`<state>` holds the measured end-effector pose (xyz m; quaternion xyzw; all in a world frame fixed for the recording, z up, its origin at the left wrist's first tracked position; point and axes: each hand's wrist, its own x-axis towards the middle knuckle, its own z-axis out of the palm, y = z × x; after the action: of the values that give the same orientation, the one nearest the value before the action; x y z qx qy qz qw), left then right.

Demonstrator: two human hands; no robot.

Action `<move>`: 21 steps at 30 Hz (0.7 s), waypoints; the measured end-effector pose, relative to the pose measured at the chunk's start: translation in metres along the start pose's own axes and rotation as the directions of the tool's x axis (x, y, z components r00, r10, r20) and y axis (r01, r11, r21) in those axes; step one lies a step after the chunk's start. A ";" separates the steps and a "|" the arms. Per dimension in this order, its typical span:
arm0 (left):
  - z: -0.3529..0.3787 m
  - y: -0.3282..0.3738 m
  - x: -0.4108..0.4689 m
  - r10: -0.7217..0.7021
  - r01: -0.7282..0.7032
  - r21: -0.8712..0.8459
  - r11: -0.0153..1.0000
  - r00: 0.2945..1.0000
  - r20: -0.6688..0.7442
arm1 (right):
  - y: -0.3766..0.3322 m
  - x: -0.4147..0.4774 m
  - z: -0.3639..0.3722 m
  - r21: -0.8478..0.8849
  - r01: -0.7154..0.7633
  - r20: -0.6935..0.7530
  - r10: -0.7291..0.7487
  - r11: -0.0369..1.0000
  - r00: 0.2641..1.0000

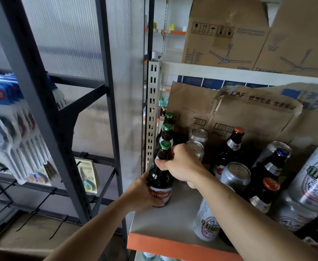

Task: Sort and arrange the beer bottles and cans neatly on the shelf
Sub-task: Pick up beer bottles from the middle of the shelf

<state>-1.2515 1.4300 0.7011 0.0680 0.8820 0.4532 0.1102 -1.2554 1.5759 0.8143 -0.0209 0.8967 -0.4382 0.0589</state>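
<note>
Bottle (161, 182) gripped by left hand (145, 192) and right hand (180, 164) hugs left shelf (171, 223) edge.

Dark metal rack (105, 113), ribbed translucent wall (69, 34)

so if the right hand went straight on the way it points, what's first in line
The right hand grips the front green-capped bottle by the neck, pointing left and back. Going on, it would probably meet the perforated shelf upright first, though the next green-capped bottle may be nearer; depth unclear.
</note>
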 end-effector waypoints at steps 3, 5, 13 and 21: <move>0.000 -0.003 0.003 -0.012 0.011 0.012 1.000 0.998 0.056 | 0.000 -0.001 0.000 -0.013 0.012 -0.003 -0.012 1.000 1.000; 0.001 -0.006 0.006 -0.022 0.019 0.029 0.999 0.996 0.091 | 0.003 -0.002 0.000 -0.018 0.024 -0.008 -0.024 1.000 1.000; -0.001 -0.008 0.008 -0.042 0.045 -0.020 0.999 0.992 0.118 | 0.001 -0.011 -0.001 -0.113 0.084 -0.002 -0.085 0.990 0.996; 0.005 -0.007 0.002 -0.090 0.100 -0.087 0.991 0.990 0.107 | 0.009 -0.030 0.000 -0.195 0.113 -0.021 -0.119 0.974 0.993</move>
<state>-1.2521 1.4304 0.6927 0.0438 0.8555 0.4836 0.1798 -1.2256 1.5841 0.8095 -0.0717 0.9332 -0.3517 0.0165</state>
